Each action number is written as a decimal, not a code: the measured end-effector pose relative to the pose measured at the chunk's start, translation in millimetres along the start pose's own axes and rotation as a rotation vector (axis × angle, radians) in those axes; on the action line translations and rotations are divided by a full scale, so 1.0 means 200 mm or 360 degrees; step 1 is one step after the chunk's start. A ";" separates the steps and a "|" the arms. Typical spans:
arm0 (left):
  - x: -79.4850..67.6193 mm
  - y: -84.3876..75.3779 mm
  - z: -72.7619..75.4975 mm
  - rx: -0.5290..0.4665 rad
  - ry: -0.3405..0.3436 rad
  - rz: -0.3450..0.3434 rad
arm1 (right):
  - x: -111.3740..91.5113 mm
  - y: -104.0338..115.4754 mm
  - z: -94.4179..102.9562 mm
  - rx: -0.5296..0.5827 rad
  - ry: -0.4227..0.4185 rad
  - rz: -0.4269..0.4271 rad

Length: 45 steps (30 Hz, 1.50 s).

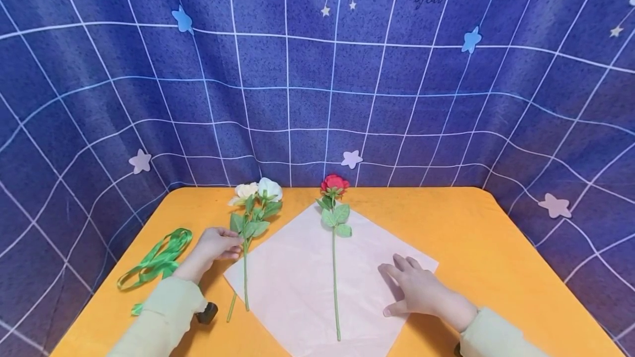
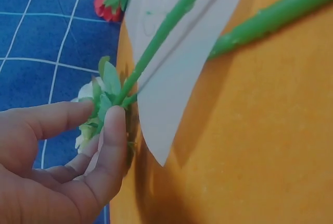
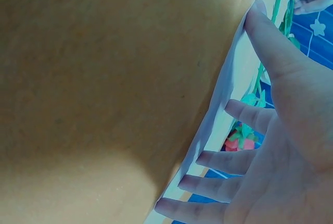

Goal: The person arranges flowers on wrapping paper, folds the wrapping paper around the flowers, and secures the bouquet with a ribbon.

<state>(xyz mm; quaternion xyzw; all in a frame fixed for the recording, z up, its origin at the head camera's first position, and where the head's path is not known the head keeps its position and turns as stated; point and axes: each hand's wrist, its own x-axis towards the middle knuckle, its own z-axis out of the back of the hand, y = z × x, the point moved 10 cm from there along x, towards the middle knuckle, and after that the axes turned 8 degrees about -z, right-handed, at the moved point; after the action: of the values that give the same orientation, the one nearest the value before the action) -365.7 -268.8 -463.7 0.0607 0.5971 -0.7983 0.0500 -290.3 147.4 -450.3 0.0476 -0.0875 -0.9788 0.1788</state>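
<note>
My left hand (image 1: 217,247) pinches a green rose stem (image 1: 245,274) just below its leaves, thumb and index finger on either side of it in the left wrist view. A cream rose (image 1: 244,193) and a white rose (image 1: 269,189) lie side by side beyond that hand; which bloom the pinched stem bears is hard to tell. One stem runs over the pale pink wrapping sheet (image 1: 292,280), another partly under its left corner. Along the sheet's middle lies a red rose (image 1: 334,185). My right hand (image 1: 419,291), fingers spread, rests at the sheet's right side.
A bundle of green ribbon (image 1: 159,260) lies on the orange table (image 1: 461,219) left of my left forearm. Behind the table hangs a blue curtain (image 1: 307,109) with a grid pattern and stars.
</note>
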 end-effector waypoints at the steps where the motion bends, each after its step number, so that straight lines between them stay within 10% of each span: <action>1: 0.00 0.00 0.00 -0.0006 -0.0010 0.0003 | 0.00 0.00 0.00 0.0002 0.0007 -0.0006; 26: 0.05 0.06 -0.02 -0.0171 -0.0030 0.0032 | -0.01 0.01 0.00 -0.0014 -0.0038 0.0051; 45: 0.03 -0.07 0.00 -0.0225 -0.0097 -0.0065 | -0.02 0.02 0.02 -0.0021 -0.0064 0.0066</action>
<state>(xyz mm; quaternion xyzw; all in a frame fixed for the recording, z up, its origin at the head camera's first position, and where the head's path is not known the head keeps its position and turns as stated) -373.4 -264.8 -450.5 0.0205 0.6513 -0.7565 0.0558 -285.9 145.4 -445.2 0.0249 -0.0856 -0.9762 0.1975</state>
